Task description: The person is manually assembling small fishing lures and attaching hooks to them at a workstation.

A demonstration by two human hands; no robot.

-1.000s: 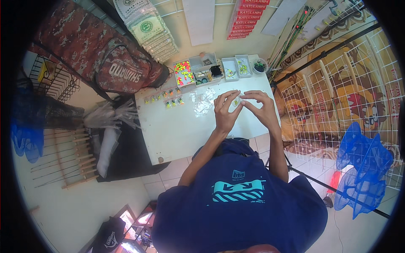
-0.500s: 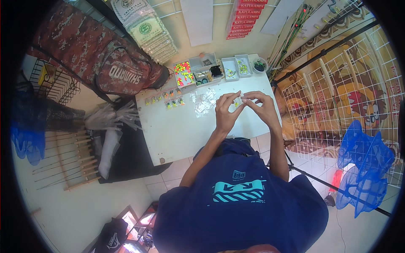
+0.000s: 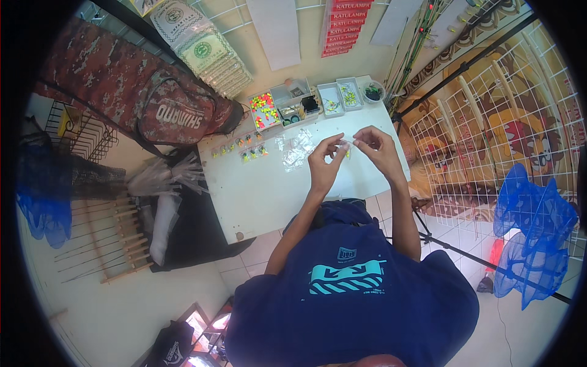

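Note:
Above the right part of the white table (image 3: 263, 202), both hands pinch a small clear plastic bag (image 3: 349, 142) between thumbs and fingers. My left hand (image 3: 324, 162) grips its left side, and my right hand (image 3: 379, 153) grips the right. A small yellow-green piece (image 3: 348, 155) shows just below the fingertips; whether it is inside the bag I cannot tell. Left of my hands lie loose clear bags (image 3: 298, 147). Further left, filled bags (image 3: 254, 153) with small coloured pieces are laid out in rows.
Along the table's back stand a tray of orange and yellow beads (image 3: 265, 111), a compartment box (image 3: 293, 101), two white trays (image 3: 340, 98) and a round tub (image 3: 373, 92). A camouflage bag (image 3: 177, 113) hangs at left. A wire grid (image 3: 489, 134) and blue nets (image 3: 532, 226) are at right.
The view has shifted slightly. My right hand has turned a little and its fingertips have moved up, while the left fingers have curled in more. Both still pinch the small bag.

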